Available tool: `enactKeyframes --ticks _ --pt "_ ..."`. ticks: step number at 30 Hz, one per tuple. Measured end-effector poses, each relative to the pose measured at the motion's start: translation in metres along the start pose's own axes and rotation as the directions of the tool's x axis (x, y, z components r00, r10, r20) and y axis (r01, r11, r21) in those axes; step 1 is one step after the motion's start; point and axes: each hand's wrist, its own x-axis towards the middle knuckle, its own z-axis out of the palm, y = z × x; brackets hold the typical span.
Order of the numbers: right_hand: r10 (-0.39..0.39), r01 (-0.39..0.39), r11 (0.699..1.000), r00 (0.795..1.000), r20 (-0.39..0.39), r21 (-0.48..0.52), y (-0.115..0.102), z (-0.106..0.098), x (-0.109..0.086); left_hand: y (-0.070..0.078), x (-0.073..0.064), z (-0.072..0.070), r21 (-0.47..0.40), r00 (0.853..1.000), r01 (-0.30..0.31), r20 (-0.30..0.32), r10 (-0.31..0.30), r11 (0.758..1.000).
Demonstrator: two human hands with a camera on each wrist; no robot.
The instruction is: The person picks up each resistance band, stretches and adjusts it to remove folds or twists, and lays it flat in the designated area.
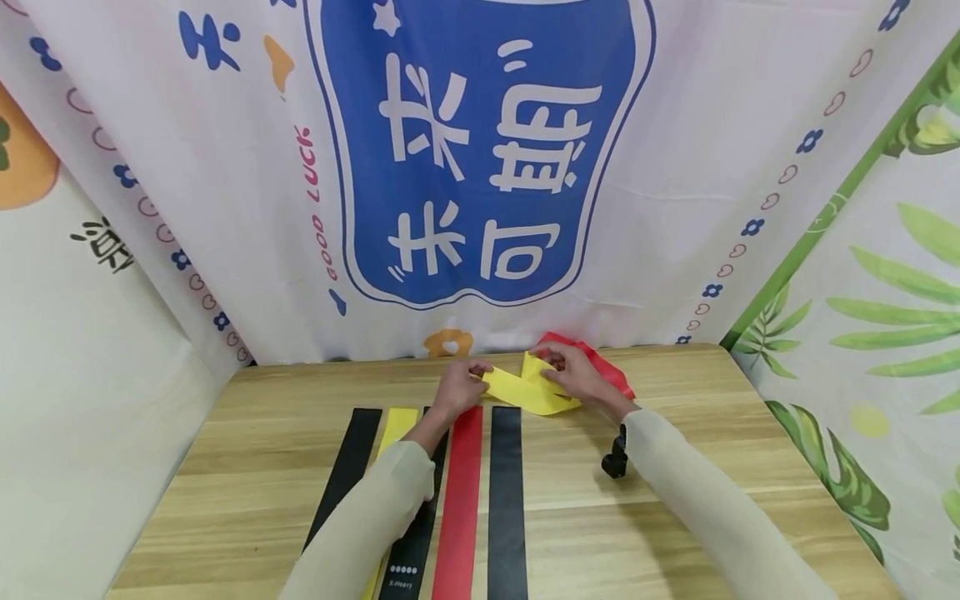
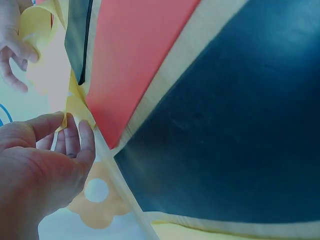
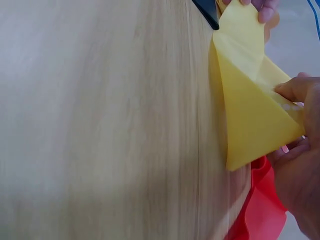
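A yellow resistance band (image 1: 534,397) is stretched loosely between both hands near the table's back edge, bent and folded over itself. My left hand (image 1: 461,387) pinches its left end between thumb and fingertips, just behind the laid-out strips. In the right wrist view my right hand (image 3: 300,145) grips another part of the yellow band, thumb on top. Behind the right hand lies a crumpled red band (image 1: 604,370), partly hidden by it. Below the left hand, a flat red band (image 1: 458,492) lies beside a dark band (image 1: 507,492).
Further left, a black band (image 1: 348,467), a yellow band (image 1: 397,427) and a black band marked X-Heavy (image 1: 408,550) lie side by side, partly covered by the left sleeve. A printed curtain (image 1: 675,167) hangs behind the wooden table (image 1: 600,533).
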Motion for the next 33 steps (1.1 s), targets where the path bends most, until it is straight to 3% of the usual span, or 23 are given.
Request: enactKeyframes --ticks 6,15,22,33 --pt "0.033 -0.033 0.995 0.999 -0.005 -0.094 0.002 -0.010 -0.007 -0.003 0.002 -0.005 0.027 0.999 0.016 -0.030 -0.015 1.000" --pt "0.068 -0.072 0.989 0.997 -0.040 -0.132 0.008 -0.026 -0.019 -0.012 0.001 -0.018 0.028 0.997 0.047 -0.061 -0.045 0.999" --pt "0.041 -0.060 0.987 0.991 -0.124 -0.148 0.015 -0.036 -0.028 -0.013 0.000 -0.028 0.034 0.997 0.062 -0.057 -0.060 0.998" --pt "0.108 -0.146 0.979 0.964 -0.244 -0.143 0.017 -0.056 -0.043 -0.021 0.000 -0.045 -0.019 0.992 0.031 -0.119 -0.033 0.999"
